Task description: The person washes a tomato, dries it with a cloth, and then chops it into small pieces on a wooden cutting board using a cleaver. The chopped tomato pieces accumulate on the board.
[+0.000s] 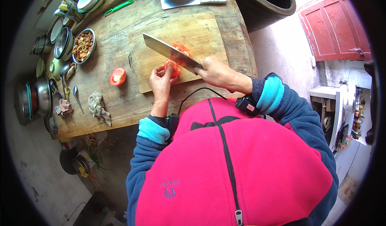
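Note:
My right hand grips the handle of a broad-bladed kitchen knife, its blade slanting up to the left over a wooden cutting board. A piece of tomato is held on the board by the fingers of my left hand, close beside the blade. Cut tomato pieces lie on the blade's far side, partly hidden by it. Left of the board, a halved tomato rests on the wooden table, cut face up.
A second cleaver and a green peeler lie toward the back. To the left are a bowl of brown food, stacked bowls, a spoon and a crumpled cloth. A large dark vat stands past the right edge.

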`<act>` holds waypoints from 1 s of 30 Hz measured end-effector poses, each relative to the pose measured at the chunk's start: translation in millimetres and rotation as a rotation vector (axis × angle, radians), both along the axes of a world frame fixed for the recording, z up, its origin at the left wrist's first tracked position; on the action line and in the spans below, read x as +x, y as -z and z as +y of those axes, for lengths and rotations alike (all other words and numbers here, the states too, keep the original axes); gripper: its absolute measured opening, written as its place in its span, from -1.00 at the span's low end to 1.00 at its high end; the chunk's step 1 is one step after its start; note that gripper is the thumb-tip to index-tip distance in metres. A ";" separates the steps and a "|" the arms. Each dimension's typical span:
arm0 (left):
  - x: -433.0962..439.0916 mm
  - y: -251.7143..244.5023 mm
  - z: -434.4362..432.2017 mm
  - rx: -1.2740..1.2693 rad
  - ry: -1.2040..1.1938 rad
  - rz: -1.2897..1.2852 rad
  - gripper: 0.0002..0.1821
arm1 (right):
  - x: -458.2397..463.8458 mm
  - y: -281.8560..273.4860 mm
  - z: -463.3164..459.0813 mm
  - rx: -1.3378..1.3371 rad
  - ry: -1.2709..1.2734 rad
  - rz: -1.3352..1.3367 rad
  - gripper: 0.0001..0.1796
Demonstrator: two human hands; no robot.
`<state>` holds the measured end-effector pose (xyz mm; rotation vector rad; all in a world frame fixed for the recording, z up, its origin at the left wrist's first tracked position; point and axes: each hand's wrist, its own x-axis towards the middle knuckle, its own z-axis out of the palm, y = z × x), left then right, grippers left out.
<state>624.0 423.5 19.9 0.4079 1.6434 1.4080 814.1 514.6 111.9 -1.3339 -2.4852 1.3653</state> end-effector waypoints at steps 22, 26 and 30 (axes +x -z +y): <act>2.7 -0.7 -0.7 0.055 0.027 0.070 -0.66 | -56.5 43.4 24.7 0.088 -0.095 0.030 -0.65; -0.9 -2.4 -2.5 0.060 0.046 0.048 -0.64 | -56.2 54.0 27.7 0.062 -0.007 0.151 -0.67; -5.2 0.9 -3.6 0.083 0.033 0.059 -0.62 | -36.1 41.6 28.9 0.071 -0.030 0.095 -0.69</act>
